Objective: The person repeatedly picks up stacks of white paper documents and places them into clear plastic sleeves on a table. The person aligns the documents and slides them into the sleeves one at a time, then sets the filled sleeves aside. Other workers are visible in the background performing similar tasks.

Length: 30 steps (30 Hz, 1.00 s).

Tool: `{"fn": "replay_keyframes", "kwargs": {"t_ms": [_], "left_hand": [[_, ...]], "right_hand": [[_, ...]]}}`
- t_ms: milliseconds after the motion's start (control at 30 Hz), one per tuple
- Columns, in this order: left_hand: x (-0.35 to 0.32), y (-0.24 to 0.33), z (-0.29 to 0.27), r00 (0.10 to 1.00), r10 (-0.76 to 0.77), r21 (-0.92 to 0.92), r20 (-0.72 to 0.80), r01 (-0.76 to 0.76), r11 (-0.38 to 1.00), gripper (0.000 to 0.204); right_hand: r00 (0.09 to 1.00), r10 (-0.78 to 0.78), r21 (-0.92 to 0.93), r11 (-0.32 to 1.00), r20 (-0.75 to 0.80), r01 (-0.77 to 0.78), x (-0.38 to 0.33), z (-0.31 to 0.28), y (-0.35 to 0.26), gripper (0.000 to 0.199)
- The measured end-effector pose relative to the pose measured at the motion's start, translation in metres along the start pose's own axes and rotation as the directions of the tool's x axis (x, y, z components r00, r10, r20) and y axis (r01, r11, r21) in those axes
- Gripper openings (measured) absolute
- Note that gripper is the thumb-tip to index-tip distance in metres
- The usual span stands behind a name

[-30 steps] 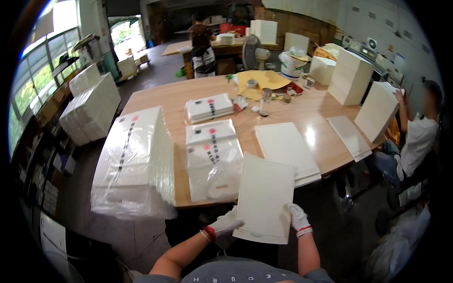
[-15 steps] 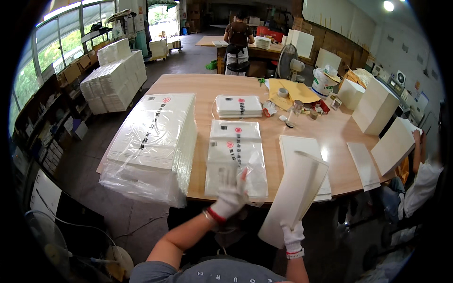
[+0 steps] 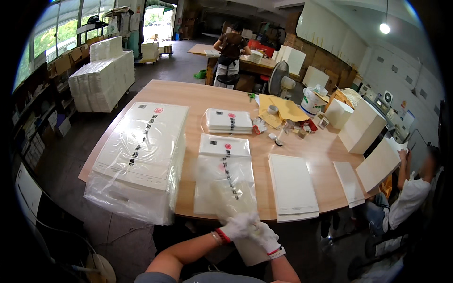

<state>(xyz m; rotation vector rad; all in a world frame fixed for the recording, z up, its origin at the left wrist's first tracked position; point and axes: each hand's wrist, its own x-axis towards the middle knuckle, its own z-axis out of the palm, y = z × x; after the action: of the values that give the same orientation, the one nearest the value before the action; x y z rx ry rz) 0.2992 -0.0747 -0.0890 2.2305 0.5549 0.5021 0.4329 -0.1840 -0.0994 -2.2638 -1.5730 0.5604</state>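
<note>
My two white-gloved hands meet just off the table's near edge. My left hand (image 3: 238, 226) is closed on the mouth of a clear plastic bag (image 3: 222, 186), which is blurred by motion. In my right hand (image 3: 265, 238), pressed close beside it, is a bent sheaf of cream paper (image 3: 250, 253). The sheaf's lower part hangs below the gloves; its upper part is hidden or blurred against the bag. Beyond the hands lies a pile of printed clear bags (image 3: 203, 200). To the right rests a flat stack of paper (image 3: 292, 184).
A tall bagged paper stack (image 3: 141, 137) fills the table's left side. Smaller filled bags (image 3: 229, 121) lie farther back, near yellow envelopes (image 3: 283, 108), tape and a bucket (image 3: 311, 100). Cream stacks (image 3: 361, 127) stand at right, where a seated person (image 3: 413, 198) handles paper.
My right hand has brought the paper sheaf leftward from beside the flat stack. My left hand has taken hold of a bag, and both hands are now together. The view has shifted.
</note>
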Motion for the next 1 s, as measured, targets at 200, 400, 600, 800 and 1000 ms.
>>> {"fn": "replay_keyframes", "kwargs": {"t_ms": [200, 400, 600, 800, 1000], "left_hand": [[-0.047, -0.069, 0.021, 0.994, 0.108, 0.343, -0.001, -0.101, 0.934, 0.045], [-0.049, -0.113, -0.014, 0.721, 0.288, 0.549, -0.63, 0.152, 0.822, 0.042], [-0.065, -0.093, -0.04, 0.672, -0.583, -0.561, -0.457, 0.291, 0.775, 0.021], [-0.139, -0.08, -0.019, 0.807, -0.376, -0.049, -0.455, 0.399, 0.916, 0.009], [-0.232, 0.015, -0.037, 0.917, -0.377, -0.107, -0.129, 0.365, 0.925, 0.015]], "right_hand": [[0.805, -0.056, 0.049, 0.993, -0.591, 0.105, 0.057, 0.062, 0.013, 0.043], [0.975, -0.03, -0.102, 0.995, -0.218, 0.008, 0.109, 0.031, 0.022, 0.048], [0.984, 0.179, -0.158, 0.971, -0.024, -0.18, 0.054, -0.007, -0.02, 0.057], [0.995, 0.069, 0.002, 0.998, 0.077, -0.069, -0.041, 0.03, 0.007, 0.07], [0.954, 0.071, 0.141, 0.983, 0.29, -0.116, -0.154, -0.003, -0.025, 0.076]]}}
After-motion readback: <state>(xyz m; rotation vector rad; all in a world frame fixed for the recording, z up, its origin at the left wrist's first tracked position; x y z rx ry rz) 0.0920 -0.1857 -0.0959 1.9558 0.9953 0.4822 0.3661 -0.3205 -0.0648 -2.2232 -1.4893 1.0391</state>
